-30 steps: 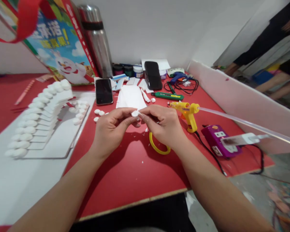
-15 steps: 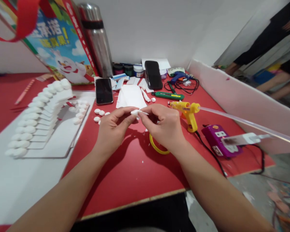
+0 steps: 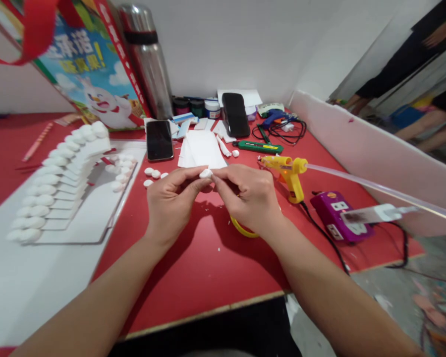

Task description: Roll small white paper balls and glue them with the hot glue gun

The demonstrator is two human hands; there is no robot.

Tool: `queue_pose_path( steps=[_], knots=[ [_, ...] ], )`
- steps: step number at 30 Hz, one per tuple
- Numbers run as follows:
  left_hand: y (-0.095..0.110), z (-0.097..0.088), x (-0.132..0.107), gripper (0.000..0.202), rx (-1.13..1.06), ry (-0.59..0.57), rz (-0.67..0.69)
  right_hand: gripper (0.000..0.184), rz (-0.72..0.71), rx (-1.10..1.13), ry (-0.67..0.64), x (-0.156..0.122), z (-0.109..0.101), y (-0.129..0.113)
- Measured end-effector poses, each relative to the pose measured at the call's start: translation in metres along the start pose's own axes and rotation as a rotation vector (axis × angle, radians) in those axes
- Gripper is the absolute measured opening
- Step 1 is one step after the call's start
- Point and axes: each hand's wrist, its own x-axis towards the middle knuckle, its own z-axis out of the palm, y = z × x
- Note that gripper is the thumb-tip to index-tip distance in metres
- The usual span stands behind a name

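Between the fingertips of both hands is a small white lump [image 3: 205, 173], soft-looking like clay or foam. My left hand [image 3: 173, 198] pinches it from the left with thumb and forefinger. From the other side my right hand [image 3: 247, 193] grips it the same way, and the fingers cover part of it. Several rounded white pieces [image 3: 155, 174] lie on the red table [image 3: 200, 277] just beyond my left hand. Partly under my right hand is a yellow ring [image 3: 245, 230], perhaps a tape roll. Tiny white crumbs are scattered below the hands.
A white stair model [image 3: 65, 198] edged with rounded white pieces stands at left. To the right are a yellow glue gun [image 3: 292, 173], its stick and cord, and a purple box [image 3: 338, 215]. Behind lie phones [image 3: 159, 140], a green cutter [image 3: 260, 147] and a steel flask [image 3: 148, 69].
The white lump has been turned between my fingertips and now shows a shorter, rounder face. Both hands have shifted slightly left. Other things on the table stay put.
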Motion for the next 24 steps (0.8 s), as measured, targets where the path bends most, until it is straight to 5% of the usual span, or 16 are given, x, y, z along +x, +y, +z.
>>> queue_pose_path(
  steps=[9,15,24],
  knots=[
    [-0.001,-0.012,0.002,0.005,0.219,-0.070,0.220,0.022,-0.088,0.115,-0.147,0.005,-0.010,0.009],
    [0.001,-0.013,0.004,0.002,0.232,-0.105,0.253,0.021,-0.111,0.112,-0.134,0.004,-0.008,0.012],
    [0.002,-0.017,0.008,0.007,0.324,-0.131,0.310,0.018,0.011,0.271,-0.147,0.006,-0.006,0.008]
  ],
)
